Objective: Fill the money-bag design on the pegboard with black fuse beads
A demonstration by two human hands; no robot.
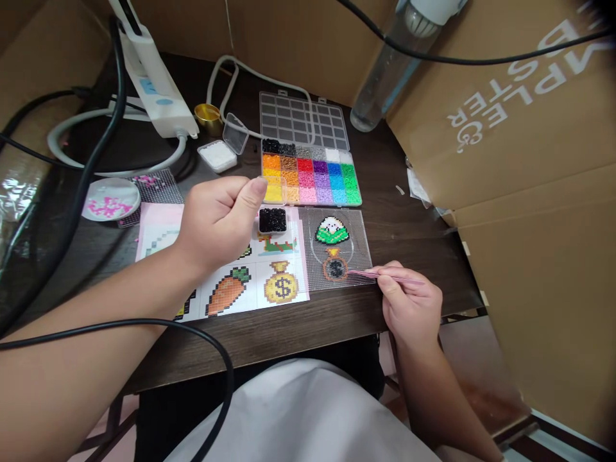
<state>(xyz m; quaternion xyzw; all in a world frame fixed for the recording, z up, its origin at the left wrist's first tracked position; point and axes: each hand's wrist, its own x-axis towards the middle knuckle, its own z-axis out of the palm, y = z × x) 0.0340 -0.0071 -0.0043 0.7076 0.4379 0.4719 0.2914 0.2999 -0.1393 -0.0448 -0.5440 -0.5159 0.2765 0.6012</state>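
Note:
My left hand (219,218) is closed, thumb on top, pinching the raised clear lid of a small box of black beads (273,220) above the pattern sheet (255,301). Pink tweezers (389,277) are held in my right hand (412,307), their tips at the right edge of a round bead figure with a brown rim and black middle (335,266). That figure lies on the clear pegboard (315,282). Just above it on the board is a finished-looking rice-ball bead figure (332,231) in white, green and black. Carrot and money-bag drawings show on the sheet.
Behind the pegboard stands an open bead case (312,173) with many colours. At left are a white dish of pink beads (111,200), a box of white beads (217,156) and a power strip (161,96). A clear bottle (385,77) stands at back right; cardboard walls surround the desk.

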